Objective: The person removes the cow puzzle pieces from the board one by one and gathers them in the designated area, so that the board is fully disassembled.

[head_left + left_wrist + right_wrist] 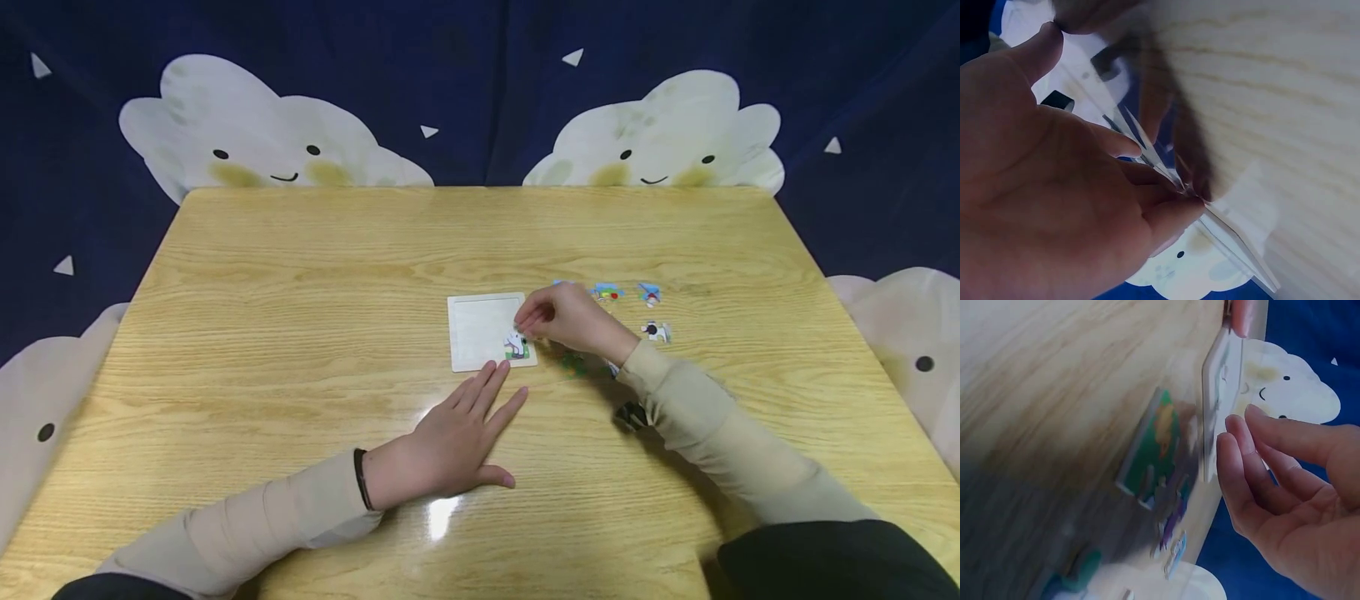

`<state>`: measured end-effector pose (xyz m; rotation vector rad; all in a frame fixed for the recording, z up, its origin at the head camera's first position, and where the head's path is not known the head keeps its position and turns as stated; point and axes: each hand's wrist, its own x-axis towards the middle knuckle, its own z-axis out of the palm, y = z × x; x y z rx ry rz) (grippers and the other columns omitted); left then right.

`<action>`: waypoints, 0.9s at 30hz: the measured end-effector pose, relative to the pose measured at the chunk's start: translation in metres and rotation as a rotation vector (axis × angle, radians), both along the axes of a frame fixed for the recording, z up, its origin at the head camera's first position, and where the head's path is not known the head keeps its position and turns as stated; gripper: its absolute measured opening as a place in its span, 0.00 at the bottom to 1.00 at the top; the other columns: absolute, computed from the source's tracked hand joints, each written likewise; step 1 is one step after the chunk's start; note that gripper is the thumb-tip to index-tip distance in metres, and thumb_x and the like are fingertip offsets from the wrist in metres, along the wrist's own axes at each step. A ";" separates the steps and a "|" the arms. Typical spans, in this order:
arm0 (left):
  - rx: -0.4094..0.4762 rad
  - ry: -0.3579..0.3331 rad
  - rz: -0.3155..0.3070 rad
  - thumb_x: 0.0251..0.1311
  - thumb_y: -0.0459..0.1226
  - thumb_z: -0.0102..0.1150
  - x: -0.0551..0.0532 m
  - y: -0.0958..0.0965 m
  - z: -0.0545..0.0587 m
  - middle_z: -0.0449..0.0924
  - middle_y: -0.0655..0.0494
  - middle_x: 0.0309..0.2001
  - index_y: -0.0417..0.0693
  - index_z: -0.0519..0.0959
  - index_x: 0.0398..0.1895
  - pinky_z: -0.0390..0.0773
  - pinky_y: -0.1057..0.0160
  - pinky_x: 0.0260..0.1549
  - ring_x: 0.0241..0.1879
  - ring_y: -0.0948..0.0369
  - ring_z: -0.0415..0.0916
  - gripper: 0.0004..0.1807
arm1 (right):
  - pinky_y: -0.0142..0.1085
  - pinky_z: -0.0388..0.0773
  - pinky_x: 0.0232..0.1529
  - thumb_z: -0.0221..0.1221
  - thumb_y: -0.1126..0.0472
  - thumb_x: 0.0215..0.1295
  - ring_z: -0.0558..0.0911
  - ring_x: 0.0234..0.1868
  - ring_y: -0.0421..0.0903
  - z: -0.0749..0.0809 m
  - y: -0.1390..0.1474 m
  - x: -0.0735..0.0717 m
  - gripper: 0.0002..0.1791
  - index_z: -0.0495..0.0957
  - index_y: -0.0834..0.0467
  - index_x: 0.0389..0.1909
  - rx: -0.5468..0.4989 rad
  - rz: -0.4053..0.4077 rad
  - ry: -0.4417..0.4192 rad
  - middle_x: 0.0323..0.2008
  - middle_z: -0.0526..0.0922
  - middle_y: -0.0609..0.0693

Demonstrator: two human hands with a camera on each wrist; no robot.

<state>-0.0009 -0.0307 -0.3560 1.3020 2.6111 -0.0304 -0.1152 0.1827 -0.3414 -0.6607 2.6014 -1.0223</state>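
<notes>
A white puzzle tray [476, 329] with a raised rim lies flat near the middle of the table. In its lower right corner sits a puzzle piece [516, 343] showing a white figure over green. My left hand [457, 442] rests palm down with fingers spread, its fingertips at the tray's near edge; the left wrist view shows them touching the tray [1235, 244]. Over the tray's right edge is my right hand [573, 317], just beside that piece. In the right wrist view, its loosely bent fingers [1235, 469] and thumb are apart, with nothing visible between them.
Several loose puzzle pieces lie right of the tray, among them a blue one [649, 293], a white and black one [656, 331] and a green one [1154, 444]. My right hand and forearm partly cover others. A dark blue cloth [480, 92] with clouds hangs behind the table.
</notes>
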 end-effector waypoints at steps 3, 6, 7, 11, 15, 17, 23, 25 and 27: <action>0.005 0.012 -0.002 0.61 0.69 0.46 0.001 -0.002 0.000 0.40 0.31 0.75 0.43 0.50 0.78 0.49 0.54 0.71 0.75 0.42 0.40 0.53 | 0.36 0.80 0.35 0.67 0.71 0.57 0.84 0.31 0.44 -0.003 -0.004 -0.003 0.06 0.85 0.65 0.36 0.003 0.003 -0.004 0.32 0.87 0.52; 0.008 0.014 -0.002 0.61 0.68 0.46 0.001 -0.003 0.000 0.41 0.31 0.75 0.43 0.51 0.78 0.50 0.54 0.71 0.75 0.42 0.40 0.52 | 0.35 0.80 0.35 0.67 0.72 0.57 0.84 0.31 0.43 -0.005 -0.007 -0.004 0.05 0.85 0.65 0.36 0.006 0.004 -0.015 0.31 0.87 0.52; 0.004 0.016 -0.003 0.61 0.68 0.46 0.001 -0.003 0.000 0.41 0.31 0.75 0.43 0.51 0.78 0.50 0.54 0.71 0.75 0.42 0.41 0.52 | 0.35 0.80 0.35 0.67 0.72 0.57 0.84 0.31 0.44 -0.006 -0.007 -0.005 0.05 0.85 0.65 0.35 0.007 0.008 -0.015 0.31 0.87 0.53; -0.001 0.006 -0.005 0.61 0.68 0.46 0.001 -0.003 0.001 0.41 0.31 0.75 0.43 0.50 0.78 0.50 0.54 0.71 0.75 0.42 0.40 0.52 | 0.35 0.80 0.35 0.67 0.73 0.57 0.84 0.31 0.45 -0.006 -0.008 -0.005 0.05 0.85 0.66 0.34 0.006 0.025 -0.015 0.30 0.86 0.53; -0.012 0.008 -0.006 0.62 0.68 0.45 0.001 -0.002 0.002 0.41 0.31 0.75 0.43 0.49 0.78 0.51 0.54 0.71 0.75 0.42 0.40 0.52 | 0.35 0.79 0.34 0.67 0.73 0.57 0.84 0.31 0.45 -0.007 -0.008 -0.006 0.04 0.85 0.65 0.34 0.007 0.015 -0.032 0.29 0.86 0.52; -0.018 0.017 -0.008 0.62 0.68 0.45 0.001 -0.002 0.002 0.41 0.32 0.75 0.43 0.50 0.78 0.51 0.55 0.70 0.75 0.42 0.41 0.52 | 0.34 0.79 0.34 0.68 0.72 0.57 0.83 0.31 0.44 -0.006 -0.007 -0.006 0.04 0.85 0.65 0.34 0.005 0.000 -0.049 0.29 0.86 0.52; -0.027 0.020 -0.003 0.61 0.69 0.44 0.001 -0.002 0.002 0.41 0.32 0.75 0.44 0.49 0.78 0.51 0.55 0.70 0.75 0.42 0.40 0.52 | 0.32 0.78 0.33 0.69 0.71 0.56 0.84 0.31 0.44 -0.002 -0.005 -0.005 0.06 0.85 0.64 0.36 -0.032 -0.046 -0.106 0.31 0.86 0.50; -0.028 0.019 -0.002 0.61 0.69 0.44 0.001 -0.002 0.002 0.41 0.32 0.75 0.44 0.49 0.78 0.51 0.55 0.70 0.75 0.42 0.40 0.52 | 0.32 0.78 0.32 0.68 0.72 0.56 0.84 0.31 0.44 -0.002 -0.004 -0.004 0.07 0.85 0.64 0.37 -0.053 -0.057 -0.124 0.31 0.86 0.50; -0.031 0.018 -0.002 0.61 0.69 0.44 0.001 -0.001 0.002 0.41 0.32 0.75 0.44 0.49 0.78 0.51 0.55 0.70 0.75 0.42 0.40 0.52 | 0.32 0.78 0.32 0.68 0.73 0.55 0.84 0.31 0.44 -0.002 -0.004 -0.003 0.09 0.84 0.65 0.38 -0.078 -0.067 -0.142 0.32 0.86 0.51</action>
